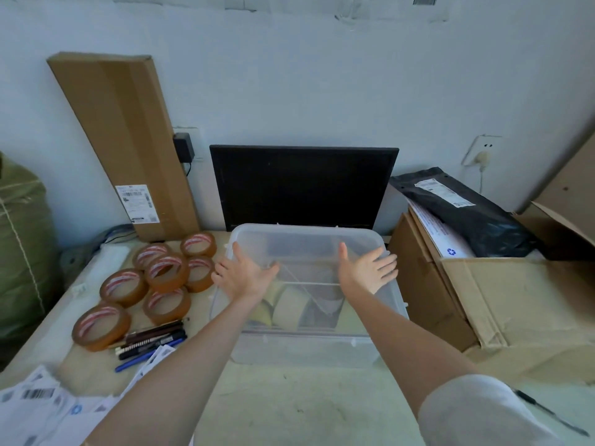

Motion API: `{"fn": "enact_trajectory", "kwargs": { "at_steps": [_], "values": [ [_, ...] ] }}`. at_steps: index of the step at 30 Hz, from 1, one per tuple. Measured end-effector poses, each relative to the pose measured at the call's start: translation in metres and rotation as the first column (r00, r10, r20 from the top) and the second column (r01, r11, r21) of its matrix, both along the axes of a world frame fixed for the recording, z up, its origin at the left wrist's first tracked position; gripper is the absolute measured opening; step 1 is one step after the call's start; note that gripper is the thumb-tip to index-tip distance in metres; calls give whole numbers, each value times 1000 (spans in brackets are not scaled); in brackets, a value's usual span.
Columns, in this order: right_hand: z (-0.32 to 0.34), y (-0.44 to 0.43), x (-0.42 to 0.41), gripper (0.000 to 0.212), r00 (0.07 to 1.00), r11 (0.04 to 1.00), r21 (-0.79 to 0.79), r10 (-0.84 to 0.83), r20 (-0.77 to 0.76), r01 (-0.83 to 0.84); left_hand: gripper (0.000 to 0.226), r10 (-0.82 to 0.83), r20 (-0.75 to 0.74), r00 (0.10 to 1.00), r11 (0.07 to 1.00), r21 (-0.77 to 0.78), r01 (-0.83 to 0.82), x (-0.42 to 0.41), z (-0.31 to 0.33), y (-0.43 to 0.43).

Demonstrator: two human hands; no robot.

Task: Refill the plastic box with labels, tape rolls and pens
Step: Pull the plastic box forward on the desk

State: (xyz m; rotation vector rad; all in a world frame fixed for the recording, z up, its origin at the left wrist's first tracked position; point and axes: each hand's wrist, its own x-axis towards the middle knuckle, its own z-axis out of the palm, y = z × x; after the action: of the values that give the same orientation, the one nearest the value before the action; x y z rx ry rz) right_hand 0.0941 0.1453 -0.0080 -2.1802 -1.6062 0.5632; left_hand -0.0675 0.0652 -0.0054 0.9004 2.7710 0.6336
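Note:
A translucent plastic box stands on the table in front of me, its lid on top. My left hand lies flat on the lid's left part with fingers straight. My right hand lies flat on the lid's right part, fingers spread. Through the plastic I see pale tape rolls inside. Several brown tape rolls lie to the left of the box. Pens lie in a bunch in front of them. Labels with barcodes are spread at the near left.
A black monitor stands behind the box. A long cardboard carton leans on the wall at the left. An open cardboard box with a black bag sits at the right. One pen lies near right. A green sack stands far left.

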Motion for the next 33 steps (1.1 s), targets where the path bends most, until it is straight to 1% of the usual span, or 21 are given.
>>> {"fn": "enact_trajectory", "kwargs": {
  "at_steps": [3,6,8,9,10,11,12,13,14,15,17,19,21,23,24,25,26,28,29,30,33],
  "values": [
    [7,-2,-3,97,999,999,-37,-22,-38,20,99,18,16,1000,998,57,-19,2,8,-3],
    [29,1,3,96,978,992,47,-107,-179,117,102,43,30,999,983,176,-48,3,22,-4],
    [48,0,12,89,941,971,99,-182,-286,218,103,55,40,998,956,285,-64,7,31,-9],
    [57,0,17,85,914,955,94,-235,-331,280,101,42,39,998,936,347,-53,11,36,-12],
    [64,0,22,80,884,939,71,-288,-368,336,95,35,56,998,909,413,-55,15,41,-17],
    [68,-2,28,73,862,928,48,-323,-390,369,85,45,129,991,870,482,-102,19,47,-23],
    [70,-6,33,67,850,924,29,-338,-404,382,75,74,252,965,822,533,-202,23,54,-28],
    [71,-13,38,62,840,923,15,-344,-420,386,66,106,382,918,778,543,-316,25,62,-34],
    [70,-18,42,58,826,920,0,-353,-439,393,60,132,464,876,754,527,-393,26,67,-38],
    [69,-26,46,56,803,910,-13,-371,-466,413,54,149,501,852,746,508,-430,28,71,-45],
    [66,-39,51,57,721,866,-56,-447,-530,496,45,161,554,816,700,519,-491,29,73,-57],
    [66,-52,55,58,633,817,-98,-510,-582,568,45,146,619,772,630,543,-555,32,73,-72],
    [68,-64,64,58,555,797,-108,-503,-662,594,52,60,687,724,582,566,-584,34,75,-85],
    [67,-75,74,60,468,804,-100,-437,-768,586,60,-95,807,583,481,550,-683,31,75,-98],
    [68,-82,80,62,425,809,-95,-399,-812,579,59,-169,845,508,441,526,-727,29,73,-106],
    [67,-89,86,61,380,813,-95,-367,-849,575,53,-223,861,458,435,508,-743,24,68,-115],
    [65,-95,92,55,332,816,-97,-336,-882,570,43,-257,865,431,447,502,-740,21,63,-125],
    [54,-108,103,34,267,839,-93,-274,-924,537,24,-294,875,384,470,482,-739,16,45,-140],
    [48,-114,106,26,260,853,-90,-256,-931,514,22,-304,884,356,476,464,-747,16,36,-147],
    [40,-120,109,24,260,861,-97,-256,-931,500,22,-303,896,325,483,438,-758,17,27,-153],
    [15,-138,118,23,277,871,-145,-301,-912,469,29,-318,907,275,522,410,-748,21,1,-170]
  ]
}}
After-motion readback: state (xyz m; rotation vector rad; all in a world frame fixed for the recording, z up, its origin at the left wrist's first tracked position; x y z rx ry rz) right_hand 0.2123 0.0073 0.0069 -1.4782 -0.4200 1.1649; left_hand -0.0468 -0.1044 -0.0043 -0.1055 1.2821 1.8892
